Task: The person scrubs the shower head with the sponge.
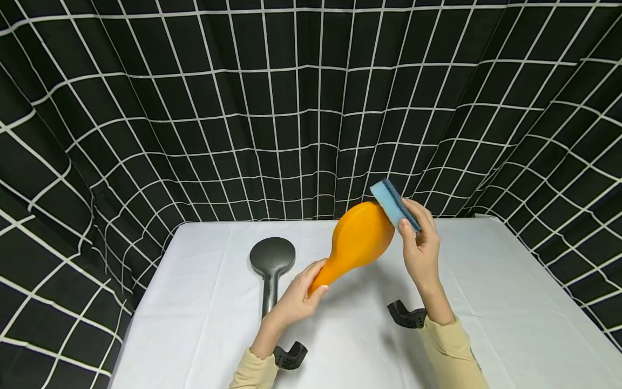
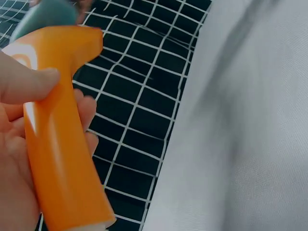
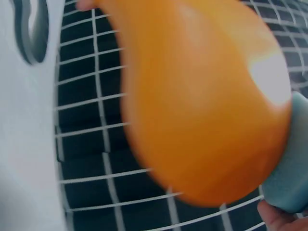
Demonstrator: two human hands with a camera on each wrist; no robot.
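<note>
My left hand (image 1: pixel 298 294) grips the handle of an orange paddle-shaped thing (image 1: pixel 362 235) with a broad round head, raised above the table. In the left wrist view its smooth handle (image 2: pixel 65 159) lies across the palm, with the thumb on top. A light blue sponge (image 1: pixel 386 202) with a darker blue layer is pinched between the thumb and fingers of my right hand (image 1: pixel 421 246). The sponge's pale side touches the outer edge of the orange head, also seen in the right wrist view. Part of the right hand is cut off there.
A dark grey thing (image 1: pixel 272 254) of similar shape lies on the white-covered table (image 1: pixel 209 335), left of my left hand, its handle partly hidden by that arm. Behind and beside the table hangs a black curtain (image 1: pixel 272 129) with a white grid. Each wrist wears a black mount (image 1: pixel 291 356).
</note>
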